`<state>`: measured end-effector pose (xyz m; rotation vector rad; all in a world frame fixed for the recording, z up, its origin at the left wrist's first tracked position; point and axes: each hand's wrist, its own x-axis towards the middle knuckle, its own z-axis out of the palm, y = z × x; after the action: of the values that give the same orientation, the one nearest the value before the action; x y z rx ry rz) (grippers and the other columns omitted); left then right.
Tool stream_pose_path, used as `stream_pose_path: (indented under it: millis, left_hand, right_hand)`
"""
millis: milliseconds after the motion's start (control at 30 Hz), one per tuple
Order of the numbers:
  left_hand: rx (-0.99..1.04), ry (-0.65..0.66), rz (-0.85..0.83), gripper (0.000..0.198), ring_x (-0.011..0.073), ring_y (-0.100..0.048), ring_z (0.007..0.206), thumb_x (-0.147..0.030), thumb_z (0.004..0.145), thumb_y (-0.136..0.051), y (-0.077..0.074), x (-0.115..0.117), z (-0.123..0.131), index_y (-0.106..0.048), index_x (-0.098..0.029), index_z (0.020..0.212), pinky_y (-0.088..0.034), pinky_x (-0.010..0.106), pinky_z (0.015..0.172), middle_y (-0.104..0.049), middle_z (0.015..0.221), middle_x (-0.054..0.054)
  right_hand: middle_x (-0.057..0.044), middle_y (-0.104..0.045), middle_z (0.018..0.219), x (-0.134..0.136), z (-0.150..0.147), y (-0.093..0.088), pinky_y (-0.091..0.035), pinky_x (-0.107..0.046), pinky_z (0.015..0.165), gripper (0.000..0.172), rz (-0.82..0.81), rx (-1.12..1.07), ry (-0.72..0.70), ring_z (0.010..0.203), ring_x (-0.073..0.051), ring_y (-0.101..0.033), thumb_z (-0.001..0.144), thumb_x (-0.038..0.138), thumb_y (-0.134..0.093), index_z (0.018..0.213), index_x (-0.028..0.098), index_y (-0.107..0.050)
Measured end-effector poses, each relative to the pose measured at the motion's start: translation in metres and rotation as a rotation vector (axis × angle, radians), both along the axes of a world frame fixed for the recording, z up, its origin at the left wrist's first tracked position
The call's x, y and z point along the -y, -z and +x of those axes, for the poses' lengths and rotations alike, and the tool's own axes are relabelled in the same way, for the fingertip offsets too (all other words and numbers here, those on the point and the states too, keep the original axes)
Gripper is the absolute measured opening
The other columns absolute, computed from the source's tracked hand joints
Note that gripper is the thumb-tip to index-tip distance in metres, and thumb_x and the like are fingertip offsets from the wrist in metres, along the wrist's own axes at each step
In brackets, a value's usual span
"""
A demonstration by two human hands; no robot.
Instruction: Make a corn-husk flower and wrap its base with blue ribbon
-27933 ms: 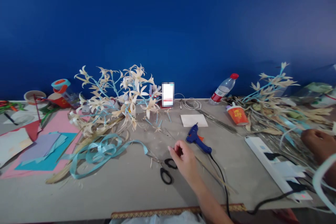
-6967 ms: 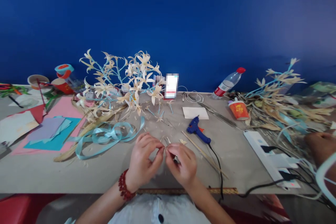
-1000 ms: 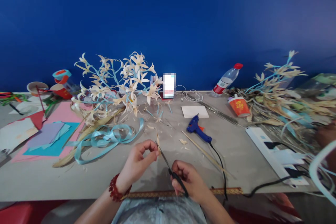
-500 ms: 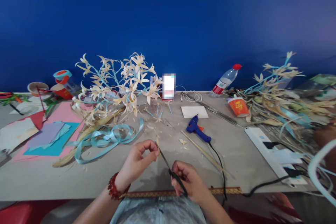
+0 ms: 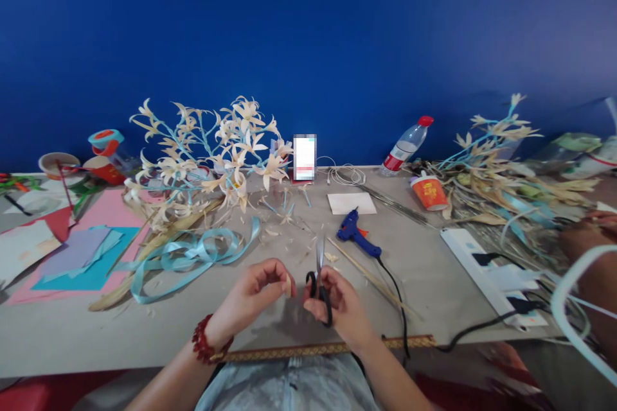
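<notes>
My left hand (image 5: 263, 286) pinches a small pale strip (image 5: 288, 286), which looks like dried husk, between thumb and fingers. Close beside it on the right, my right hand (image 5: 340, 300) is closed on black-handled scissors (image 5: 320, 263), their blades together and pointing away from me. Past my hands stand cream-coloured handmade flowers (image 5: 245, 141) on light blue stems. A loose coil of light blue ribbon (image 5: 193, 263) lies left of my left hand. Small pale scraps (image 5: 331, 257) are scattered on the grey table (image 5: 231, 340).
A blue glue gun (image 5: 357, 234) lies right of centre, its cord running toward the front edge. Further right are a power strip (image 5: 477, 270), an orange cup (image 5: 429, 192) and a tilted bottle (image 5: 405, 148). Coloured paper (image 5: 81, 270) lies left. Another person's hand (image 5: 585, 241) shows at far right.
The scissors have turned from pointing at my left hand to pointing away from me, and their blades have come off the pale strip. My left hand keeps its pinch.
</notes>
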<state>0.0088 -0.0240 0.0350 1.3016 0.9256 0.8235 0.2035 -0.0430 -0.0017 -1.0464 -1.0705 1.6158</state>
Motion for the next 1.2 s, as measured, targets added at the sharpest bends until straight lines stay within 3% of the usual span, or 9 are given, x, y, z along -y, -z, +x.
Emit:
stream_pose_path:
  millis: [233,500,667,800,900,1067,1200]
  left_hand:
    - [0.012,-0.015,-0.006,0.013,0.0143,-0.054,0.063,-0.029,0.085,-0.062,0.002,0.005,0.006,-0.057,-0.019,0.078,-0.041,0.025,0.061,-0.058,0.068,0.001]
    - [-0.091,-0.062,0.073,0.011,0.0156,-0.053,0.072,-0.027,0.085,-0.061,0.006,0.004,0.005,-0.061,-0.018,0.079,-0.039,0.025,0.065,-0.059,0.075,0.002]
    - [0.038,-0.177,-0.024,0.014,0.0158,-0.055,0.073,-0.031,0.083,-0.068,0.007,0.006,0.006,-0.064,-0.018,0.083,-0.041,0.025,0.067,-0.062,0.079,0.003]
    - [0.27,-0.313,-0.105,0.024,0.0159,-0.059,0.079,-0.028,0.076,-0.076,0.012,0.011,0.014,-0.065,-0.02,0.096,-0.046,0.025,0.073,-0.064,0.085,0.002]
    - [0.386,-0.342,-0.193,0.023,0.0163,-0.061,0.079,-0.028,0.076,-0.077,0.018,0.015,0.023,-0.066,-0.018,0.093,-0.047,0.027,0.076,-0.065,0.082,0.003]
    - [0.431,-0.387,-0.209,0.016,0.015,-0.058,0.075,-0.03,0.08,-0.074,0.024,0.019,0.029,-0.066,-0.016,0.077,-0.046,0.027,0.076,-0.063,0.077,0.002]
    - [0.384,-0.393,-0.159,0.014,0.0138,-0.054,0.072,-0.028,0.085,-0.069,0.025,0.02,0.023,-0.065,-0.017,0.078,-0.044,0.026,0.074,-0.061,0.073,0.001]
  right_hand:
    - [0.001,-0.066,0.076,-0.017,-0.018,-0.01,-0.045,-0.027,0.063,0.033,0.102,0.01,0.045,0.069,-0.016,-0.06,0.066,0.026,-0.083,0.082,0.023,-0.054]
    - [0.003,-0.065,0.073,-0.02,-0.02,-0.009,-0.043,-0.026,0.062,0.031,0.072,-0.011,0.096,0.067,-0.014,-0.057,0.064,0.019,-0.08,0.08,0.022,-0.054]
    - [0.003,-0.064,0.07,-0.018,-0.02,-0.013,-0.044,-0.027,0.06,0.033,0.067,-0.032,0.118,0.064,-0.016,-0.057,0.062,0.021,-0.082,0.078,0.023,-0.053]
    - [0.004,-0.063,0.071,-0.015,-0.023,-0.013,-0.043,-0.026,0.058,0.031,0.063,-0.035,0.152,0.06,-0.014,-0.055,0.063,0.02,-0.081,0.078,0.023,-0.054]
    - [0.004,-0.063,0.072,-0.014,-0.026,-0.01,-0.042,-0.024,0.058,0.03,0.06,-0.07,0.186,0.06,-0.013,-0.054,0.066,0.023,-0.08,0.08,0.022,-0.055]
    - [0.004,-0.062,0.071,-0.012,-0.029,-0.01,-0.041,-0.023,0.056,0.032,0.044,-0.102,0.164,0.055,-0.01,-0.049,0.067,0.028,-0.082,0.082,0.022,-0.054]
    - [0.004,-0.058,0.073,-0.01,-0.022,-0.011,-0.038,-0.023,0.054,0.038,0.011,-0.027,0.07,0.059,-0.011,-0.048,0.066,0.035,-0.085,0.079,0.022,-0.052]
